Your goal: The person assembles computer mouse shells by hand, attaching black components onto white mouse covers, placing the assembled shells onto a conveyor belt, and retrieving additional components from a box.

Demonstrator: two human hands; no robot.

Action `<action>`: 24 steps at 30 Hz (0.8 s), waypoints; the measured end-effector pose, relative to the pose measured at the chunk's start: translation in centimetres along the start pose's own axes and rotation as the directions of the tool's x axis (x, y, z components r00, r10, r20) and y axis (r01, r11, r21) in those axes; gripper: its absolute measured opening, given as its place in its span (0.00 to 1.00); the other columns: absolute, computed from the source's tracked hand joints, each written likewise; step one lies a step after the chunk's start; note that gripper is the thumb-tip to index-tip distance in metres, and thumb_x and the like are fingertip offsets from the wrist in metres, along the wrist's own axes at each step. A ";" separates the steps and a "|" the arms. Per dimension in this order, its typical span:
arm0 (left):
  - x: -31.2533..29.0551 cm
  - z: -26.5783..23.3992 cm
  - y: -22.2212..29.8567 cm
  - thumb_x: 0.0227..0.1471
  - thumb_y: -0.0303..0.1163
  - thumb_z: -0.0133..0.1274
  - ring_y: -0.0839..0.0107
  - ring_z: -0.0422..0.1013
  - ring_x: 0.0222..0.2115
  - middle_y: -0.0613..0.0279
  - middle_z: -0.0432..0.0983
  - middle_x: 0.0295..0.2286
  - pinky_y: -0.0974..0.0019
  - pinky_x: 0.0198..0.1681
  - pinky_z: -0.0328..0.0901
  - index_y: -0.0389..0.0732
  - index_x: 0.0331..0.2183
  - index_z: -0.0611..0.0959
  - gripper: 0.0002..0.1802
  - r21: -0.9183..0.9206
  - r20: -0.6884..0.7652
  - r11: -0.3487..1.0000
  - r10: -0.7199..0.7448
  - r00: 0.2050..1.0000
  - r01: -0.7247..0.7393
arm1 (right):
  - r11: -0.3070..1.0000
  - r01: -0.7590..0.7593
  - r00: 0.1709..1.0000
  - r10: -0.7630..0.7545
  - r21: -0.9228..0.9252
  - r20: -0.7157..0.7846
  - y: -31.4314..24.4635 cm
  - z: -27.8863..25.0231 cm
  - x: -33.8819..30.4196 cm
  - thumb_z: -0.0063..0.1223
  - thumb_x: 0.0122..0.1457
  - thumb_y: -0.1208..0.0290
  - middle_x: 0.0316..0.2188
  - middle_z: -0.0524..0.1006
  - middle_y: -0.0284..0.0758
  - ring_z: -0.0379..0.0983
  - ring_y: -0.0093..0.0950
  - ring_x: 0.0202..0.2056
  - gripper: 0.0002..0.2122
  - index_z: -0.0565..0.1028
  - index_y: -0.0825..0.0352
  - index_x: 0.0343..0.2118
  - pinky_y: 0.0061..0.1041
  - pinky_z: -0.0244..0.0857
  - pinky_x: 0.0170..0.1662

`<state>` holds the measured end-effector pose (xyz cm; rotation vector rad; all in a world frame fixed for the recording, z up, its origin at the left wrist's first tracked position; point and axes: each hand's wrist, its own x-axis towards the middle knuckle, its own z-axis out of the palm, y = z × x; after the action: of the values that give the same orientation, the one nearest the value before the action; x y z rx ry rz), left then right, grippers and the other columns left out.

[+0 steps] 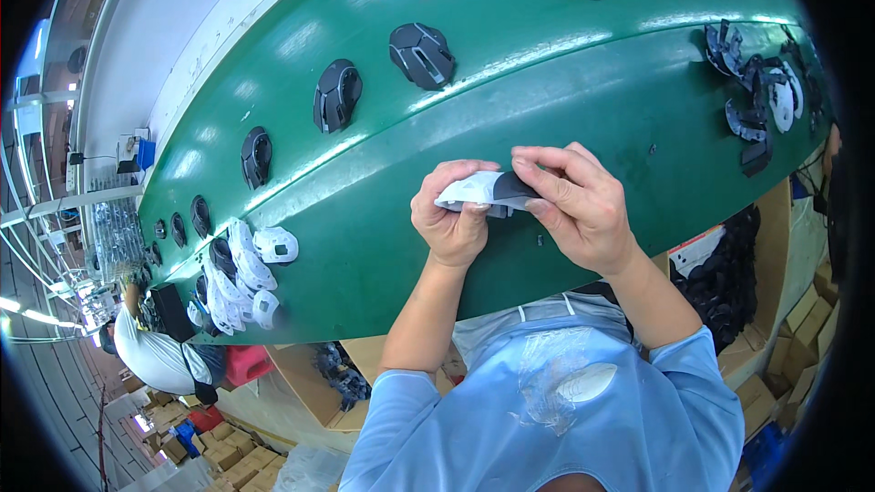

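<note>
From my remote screen I see a light-blue, short-sleeved top (629, 433), with a white oval patch (588, 383) beside crinkled clear film (545, 360).

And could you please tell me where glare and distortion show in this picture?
Head view: glare streaks the green table; its edges bow, fisheye-style, and the picture's corners go black; lamps at far left burn white; the left hand, right hand and shell look reasonably sharp.

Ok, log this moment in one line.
left hand: holds white-black shell | right hand: pinches its black end | surface: green table
</note>
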<state>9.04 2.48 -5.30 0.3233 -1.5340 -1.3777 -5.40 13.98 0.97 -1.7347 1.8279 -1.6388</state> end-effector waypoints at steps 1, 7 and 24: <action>-0.2 0.0 -0.2 0.56 0.45 0.63 0.63 0.79 0.36 0.48 0.82 0.35 0.65 0.39 0.72 0.34 0.44 0.78 0.24 -0.014 -0.014 1.000 -0.003 1.000 0.003 | 1.000 -0.002 1.000 0.002 -0.003 0.001 0.0 0.0 -0.1 0.63 0.55 0.73 0.42 0.81 0.38 0.72 0.30 0.29 0.18 0.81 0.65 0.50 0.27 0.68 0.34; 0.1 0.3 0.1 0.56 0.44 0.63 0.65 0.79 0.34 0.50 0.82 0.33 0.67 0.38 0.72 0.34 0.42 0.79 0.23 0.077 -0.005 0.996 0.046 0.999 -0.045 | 0.996 -0.045 0.999 0.044 0.078 0.016 -0.1 0.3 -0.3 0.62 0.55 0.74 0.44 0.81 0.38 0.71 0.30 0.30 0.18 0.81 0.66 0.50 0.27 0.68 0.34; 0.7 2.2 0.2 0.67 0.37 0.46 0.80 0.70 0.33 0.65 0.78 0.32 0.73 0.39 0.66 0.33 0.40 0.81 0.17 0.134 -0.128 0.922 -0.349 0.929 0.365 | 0.986 0.045 0.994 -0.027 -0.161 0.109 4.4 2.9 1.1 0.56 0.57 0.74 0.25 0.76 0.42 0.75 0.42 0.28 0.05 0.74 0.70 0.32 0.39 0.69 0.32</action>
<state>7.08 3.30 -4.45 0.7926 -1.5516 -1.4950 -6.48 10.31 -2.84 -1.8918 1.9402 -1.4134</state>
